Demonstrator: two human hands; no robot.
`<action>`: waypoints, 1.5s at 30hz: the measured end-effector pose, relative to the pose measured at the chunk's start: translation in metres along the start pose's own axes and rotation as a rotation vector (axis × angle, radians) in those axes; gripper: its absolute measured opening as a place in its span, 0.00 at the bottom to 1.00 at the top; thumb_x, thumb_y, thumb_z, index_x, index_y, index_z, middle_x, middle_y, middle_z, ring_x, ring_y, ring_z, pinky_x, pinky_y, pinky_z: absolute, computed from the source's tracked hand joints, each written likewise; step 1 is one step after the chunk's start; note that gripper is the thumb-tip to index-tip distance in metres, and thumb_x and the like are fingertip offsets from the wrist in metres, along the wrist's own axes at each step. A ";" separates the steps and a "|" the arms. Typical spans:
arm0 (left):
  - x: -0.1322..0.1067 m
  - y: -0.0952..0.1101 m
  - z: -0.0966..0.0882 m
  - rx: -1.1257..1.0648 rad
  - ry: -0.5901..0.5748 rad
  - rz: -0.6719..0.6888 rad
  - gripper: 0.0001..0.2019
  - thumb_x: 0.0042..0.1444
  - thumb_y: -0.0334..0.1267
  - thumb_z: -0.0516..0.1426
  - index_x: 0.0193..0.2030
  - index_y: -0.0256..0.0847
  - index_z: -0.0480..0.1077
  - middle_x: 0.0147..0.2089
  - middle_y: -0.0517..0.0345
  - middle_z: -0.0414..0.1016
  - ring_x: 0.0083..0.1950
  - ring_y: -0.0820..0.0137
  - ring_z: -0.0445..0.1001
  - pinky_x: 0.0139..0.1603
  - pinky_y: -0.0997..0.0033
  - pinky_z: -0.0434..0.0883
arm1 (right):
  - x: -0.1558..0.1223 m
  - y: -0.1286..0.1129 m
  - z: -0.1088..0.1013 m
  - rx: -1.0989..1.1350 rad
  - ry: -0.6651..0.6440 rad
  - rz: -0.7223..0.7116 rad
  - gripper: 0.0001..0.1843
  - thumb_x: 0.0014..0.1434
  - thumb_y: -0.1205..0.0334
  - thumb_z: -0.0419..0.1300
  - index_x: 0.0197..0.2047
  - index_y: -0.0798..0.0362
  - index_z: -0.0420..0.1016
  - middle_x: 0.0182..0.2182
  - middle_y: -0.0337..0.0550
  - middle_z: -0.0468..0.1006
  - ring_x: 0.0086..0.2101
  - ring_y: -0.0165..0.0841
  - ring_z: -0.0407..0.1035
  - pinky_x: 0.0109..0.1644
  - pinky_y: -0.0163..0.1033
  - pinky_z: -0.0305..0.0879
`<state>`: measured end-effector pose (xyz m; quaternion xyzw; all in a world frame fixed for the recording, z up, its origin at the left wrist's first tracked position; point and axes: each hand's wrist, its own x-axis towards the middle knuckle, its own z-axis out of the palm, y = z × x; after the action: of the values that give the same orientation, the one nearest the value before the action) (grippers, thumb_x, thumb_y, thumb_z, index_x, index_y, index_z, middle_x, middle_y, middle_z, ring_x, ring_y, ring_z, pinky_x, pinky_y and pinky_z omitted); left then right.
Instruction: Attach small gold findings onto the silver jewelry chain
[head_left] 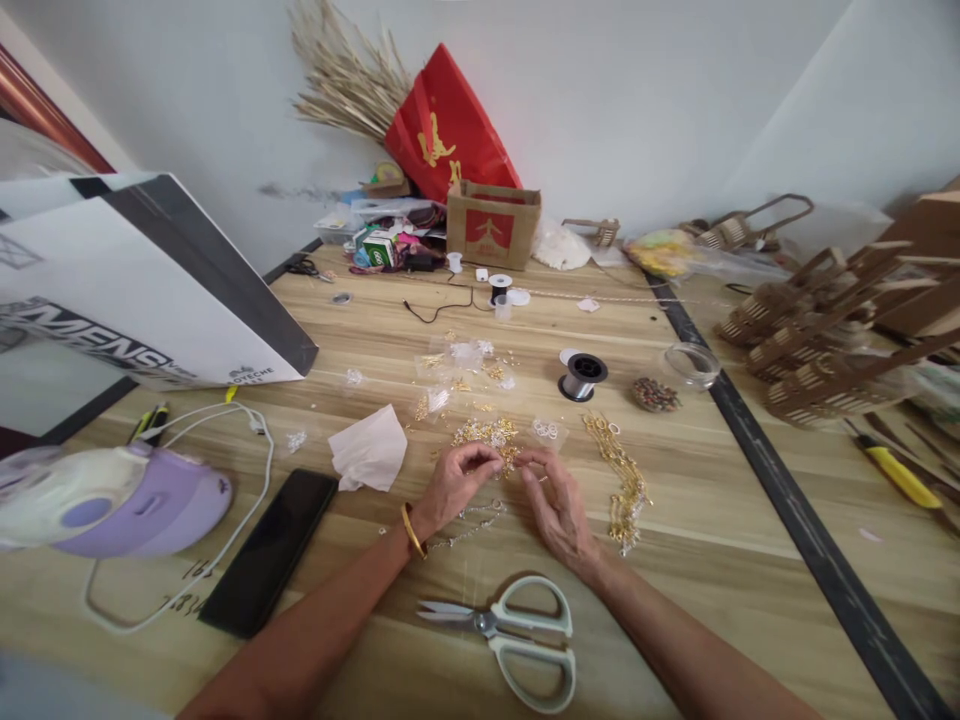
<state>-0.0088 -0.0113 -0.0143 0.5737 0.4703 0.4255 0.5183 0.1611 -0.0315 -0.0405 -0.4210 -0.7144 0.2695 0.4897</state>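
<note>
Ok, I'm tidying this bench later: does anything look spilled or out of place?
Yes: small gold findings lie scattered loose across the wooden table just beyond the left hand and right hand, outside any container. A crumpled white tissue lies left of them. Nothing looks broken.

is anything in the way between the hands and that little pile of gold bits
Nothing visible. The left hand and right hand both reach the near edge of the gold pile; the scissors lie behind them, nearer the person.
</note>
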 end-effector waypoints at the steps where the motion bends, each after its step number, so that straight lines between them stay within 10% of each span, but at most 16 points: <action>1: 0.000 -0.001 0.000 0.001 -0.002 0.001 0.06 0.51 0.36 0.60 0.28 0.35 0.72 0.27 0.58 0.72 0.31 0.73 0.67 0.35 0.75 0.65 | 0.000 -0.001 0.000 -0.004 -0.002 -0.012 0.10 0.65 0.60 0.52 0.48 0.49 0.67 0.40 0.45 0.74 0.43 0.37 0.69 0.49 0.46 0.66; 36: 0.001 0.009 -0.002 0.244 -0.060 0.012 0.07 0.54 0.37 0.57 0.28 0.37 0.72 0.30 0.57 0.75 0.34 0.70 0.71 0.37 0.73 0.68 | 0.007 0.001 0.000 -0.157 -0.019 -0.103 0.06 0.65 0.65 0.53 0.37 0.51 0.69 0.30 0.42 0.73 0.33 0.34 0.66 0.39 0.41 0.63; 45: 0.014 0.013 -0.021 0.492 0.016 0.097 0.11 0.61 0.35 0.52 0.43 0.38 0.75 0.43 0.52 0.79 0.45 0.65 0.76 0.48 0.66 0.70 | 0.006 0.004 -0.001 -0.132 -0.028 -0.110 0.06 0.65 0.66 0.51 0.37 0.51 0.68 0.31 0.43 0.73 0.33 0.35 0.66 0.38 0.41 0.62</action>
<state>-0.0252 0.0065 0.0009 0.7011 0.5358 0.3269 0.3385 0.1621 -0.0244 -0.0400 -0.4087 -0.7593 0.2005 0.4650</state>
